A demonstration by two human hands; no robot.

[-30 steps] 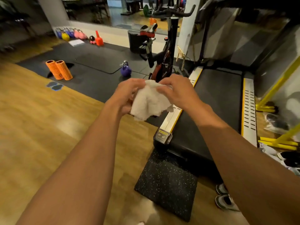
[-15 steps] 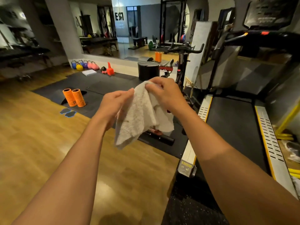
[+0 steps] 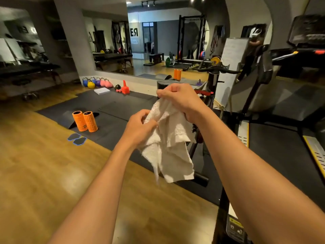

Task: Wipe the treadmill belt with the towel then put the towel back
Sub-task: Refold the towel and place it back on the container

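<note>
A white towel (image 3: 169,152) hangs in front of me at chest height, loosely unfolded, its lower edge dangling. My right hand (image 3: 182,101) pinches its top edge, higher up. My left hand (image 3: 140,126) grips the towel's left side, lower down. The treadmill's black belt (image 3: 274,155) lies to the right, with yellow-edged side rails and its console (image 3: 307,36) at the upper right. Both hands are to the left of the belt, above the floor.
An exercise bike (image 3: 211,81) stands right behind the towel. Two orange foam rollers (image 3: 85,121) and blue sliders (image 3: 77,139) sit on the black floor mat at left. Kettlebells (image 3: 96,82) line the mirror wall. A whiteboard (image 3: 232,67) leans beside the treadmill.
My view has lifted from the treadmill deck toward the room. The towel has gone from a bunched wad to hanging open, and my right hand has risen above my left.
</note>
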